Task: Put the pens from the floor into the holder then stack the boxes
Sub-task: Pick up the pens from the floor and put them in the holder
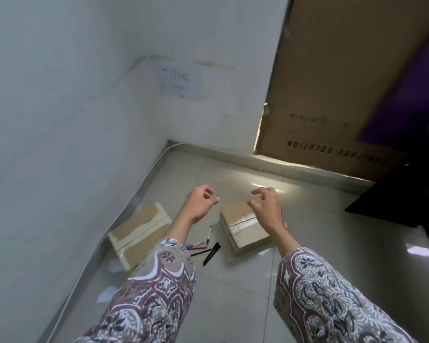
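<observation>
left hand [200,203] raised, fingers loosely curled, empty | right hand [266,203] likewise | pens [204,246] on floor

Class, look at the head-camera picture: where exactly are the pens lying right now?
The pens lie scattered on the tiled floor, low in the middle of the head view, between the left box and the right box.

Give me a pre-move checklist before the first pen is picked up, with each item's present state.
1. Left hand free: ok, fingers loosely curled, holding nothing.
2. Right hand free: ok, likewise holding nothing.
3. Pens reachable: ok, they lie on the floor between the two boxes.
4. Holder located: cannot tell, none shows in this view.
5. Boxes stacked: not ok, the left box and the right box lie apart.
</observation>
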Motion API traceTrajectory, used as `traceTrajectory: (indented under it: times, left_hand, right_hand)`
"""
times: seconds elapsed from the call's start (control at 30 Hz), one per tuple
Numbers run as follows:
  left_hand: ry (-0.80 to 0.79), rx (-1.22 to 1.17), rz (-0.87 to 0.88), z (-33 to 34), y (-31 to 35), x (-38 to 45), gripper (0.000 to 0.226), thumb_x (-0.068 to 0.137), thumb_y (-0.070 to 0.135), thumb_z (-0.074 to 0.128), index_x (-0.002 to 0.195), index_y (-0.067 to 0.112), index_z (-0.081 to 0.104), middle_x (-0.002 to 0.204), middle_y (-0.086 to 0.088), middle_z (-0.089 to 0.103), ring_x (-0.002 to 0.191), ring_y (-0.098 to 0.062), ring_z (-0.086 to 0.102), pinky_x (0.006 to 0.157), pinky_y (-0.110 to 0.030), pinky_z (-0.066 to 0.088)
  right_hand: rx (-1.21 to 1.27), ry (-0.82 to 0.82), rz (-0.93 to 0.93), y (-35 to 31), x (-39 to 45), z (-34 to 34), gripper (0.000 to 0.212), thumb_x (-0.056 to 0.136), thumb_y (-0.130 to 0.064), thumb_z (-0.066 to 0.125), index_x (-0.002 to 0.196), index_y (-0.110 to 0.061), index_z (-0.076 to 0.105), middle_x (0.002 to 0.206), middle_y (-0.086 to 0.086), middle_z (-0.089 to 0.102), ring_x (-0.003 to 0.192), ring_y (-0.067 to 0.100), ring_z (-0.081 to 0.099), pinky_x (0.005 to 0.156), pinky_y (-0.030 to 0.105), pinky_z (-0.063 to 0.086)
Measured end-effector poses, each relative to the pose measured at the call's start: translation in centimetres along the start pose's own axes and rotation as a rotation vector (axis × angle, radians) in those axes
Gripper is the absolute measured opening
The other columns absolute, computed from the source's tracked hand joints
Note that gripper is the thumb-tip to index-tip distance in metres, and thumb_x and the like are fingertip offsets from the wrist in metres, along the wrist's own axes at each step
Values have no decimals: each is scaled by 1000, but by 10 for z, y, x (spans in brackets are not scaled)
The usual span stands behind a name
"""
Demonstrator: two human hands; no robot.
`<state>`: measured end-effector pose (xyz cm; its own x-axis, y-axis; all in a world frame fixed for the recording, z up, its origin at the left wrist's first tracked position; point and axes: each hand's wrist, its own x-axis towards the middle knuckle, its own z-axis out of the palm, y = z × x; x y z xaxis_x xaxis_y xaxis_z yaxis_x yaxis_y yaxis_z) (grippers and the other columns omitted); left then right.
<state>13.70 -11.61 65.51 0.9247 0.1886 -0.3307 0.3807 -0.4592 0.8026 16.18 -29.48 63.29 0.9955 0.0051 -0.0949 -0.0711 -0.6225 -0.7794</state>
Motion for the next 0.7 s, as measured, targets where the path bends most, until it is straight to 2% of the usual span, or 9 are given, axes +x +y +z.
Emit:
traceTrajectory:
  times: [0.13,0.2,0.27,0.33,0.43,0.53,0.6,0.7]
  left_hand:
    - [63,-27,-89,-14,-88,-7,29,86,16,60,112,2,57,106,-14,57,92,-22,52,79,-26,43]
    - [77,-32,-122,-15,-131,-7,28,88,15,59,112,1,56,104,-12,56,86,-20,53,63,-20,46]
    - [90,-43,-129,-12,-173,-3,26,89,13,56,112,1,55,99,-9,55,74,-12,53,49,-7,43]
    - [91,-51,-135,-1,-224,6,22,89,12,55,110,4,55,94,-4,55,73,-5,51,55,-6,44]
    - [82,-32,-142,26,-301,23,17,90,14,56,105,8,57,93,1,55,92,-17,55,78,-23,43]
    - [80,-5,-152,62,-378,47,26,89,17,58,112,6,57,106,-6,58,100,-21,54,84,-27,42]
    - [84,12,-149,88,-426,64,24,88,17,58,111,7,58,108,-9,59,102,-23,56,87,-30,45]
    - [92,-6,-142,127,-488,93,22,88,17,59,108,7,58,108,-10,59,97,-21,55,83,-29,44]
  right_hand:
    - [-20,-116,-23,21,-19,74,25,86,-15,62,110,-9,62,125,10,51,116,25,49,93,35,43]
    - [-31,-152,-44,39,-25,112,24,86,-12,60,110,-8,62,123,11,52,113,24,51,91,32,43]
    - [-51,-181,-50,60,-27,149,26,86,-11,60,112,-8,62,124,12,52,109,22,51,90,29,42]
    - [-63,-211,-48,89,-28,192,26,86,-11,61,112,-8,62,127,12,51,114,24,51,97,35,44]
    - [-97,-237,-64,140,-26,251,26,85,-13,62,111,-11,62,127,7,52,117,24,52,99,43,45]
    - [-134,-255,-72,197,-19,308,26,86,-14,61,112,-11,63,125,6,53,114,22,52,94,35,45]
    - [-151,-262,-73,236,-13,343,24,86,-13,62,110,-10,64,120,6,55,102,19,54,85,27,41]
    - [-153,-266,-70,295,-1,390,23,86,-11,62,108,-9,65,111,4,55,91,17,55,79,24,41]
